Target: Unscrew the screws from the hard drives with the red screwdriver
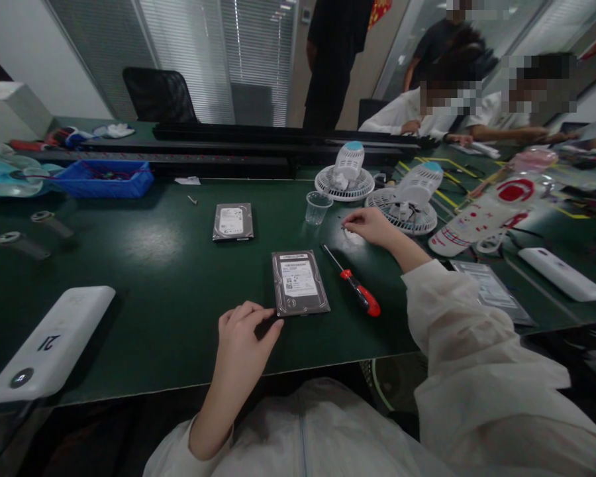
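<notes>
A hard drive (pixel 300 283) with a white label lies flat on the green table in front of me. My left hand (pixel 248 331) has its thumb and fingertips closed at the drive's near left corner. To the right of that drive rests a red and black screwdriver (pixel 360 291), its tip pointing away from me. Beyond it my right hand (pixel 370 226) is low over the table, fingertips pinched together. Whatever those fingertips hold is too small to name. A clear plastic cup (pixel 318 208) stands just left of that hand. Farther back lies a second hard drive (pixel 233 222).
Two white fans (pixel 345 175) lie behind the right hand, near a patterned bottle (pixel 481 215). White power banks (pixel 54 341) are at both sides. At the back left is a blue bin (pixel 104 180). Another drive (pixel 491 288) lies by my right sleeve. People sit and stand across the table.
</notes>
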`<state>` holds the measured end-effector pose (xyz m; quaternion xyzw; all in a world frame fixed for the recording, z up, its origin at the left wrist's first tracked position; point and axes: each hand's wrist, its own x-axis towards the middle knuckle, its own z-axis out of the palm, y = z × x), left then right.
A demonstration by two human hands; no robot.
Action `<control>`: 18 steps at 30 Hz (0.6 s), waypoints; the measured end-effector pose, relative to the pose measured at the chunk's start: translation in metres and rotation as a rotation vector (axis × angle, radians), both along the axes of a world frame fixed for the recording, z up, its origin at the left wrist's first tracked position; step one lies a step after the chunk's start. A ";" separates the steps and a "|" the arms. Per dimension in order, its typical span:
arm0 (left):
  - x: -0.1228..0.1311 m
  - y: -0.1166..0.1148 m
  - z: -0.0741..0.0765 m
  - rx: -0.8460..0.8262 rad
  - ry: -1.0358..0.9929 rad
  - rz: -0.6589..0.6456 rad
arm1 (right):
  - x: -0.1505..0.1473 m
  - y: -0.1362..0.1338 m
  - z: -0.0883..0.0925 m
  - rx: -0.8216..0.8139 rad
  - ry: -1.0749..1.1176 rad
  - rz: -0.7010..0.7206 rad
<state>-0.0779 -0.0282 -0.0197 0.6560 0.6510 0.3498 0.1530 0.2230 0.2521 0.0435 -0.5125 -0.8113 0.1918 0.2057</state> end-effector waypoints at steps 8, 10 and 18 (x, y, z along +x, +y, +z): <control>0.000 -0.001 0.000 -0.013 -0.017 0.005 | -0.046 -0.021 0.023 -0.046 0.181 0.184; 0.000 -0.001 0.001 -0.013 -0.022 0.005 | -0.066 -0.027 0.023 -0.071 0.190 0.254; 0.000 0.001 0.002 -0.023 -0.034 0.013 | -0.136 -0.047 0.015 -0.176 0.116 0.495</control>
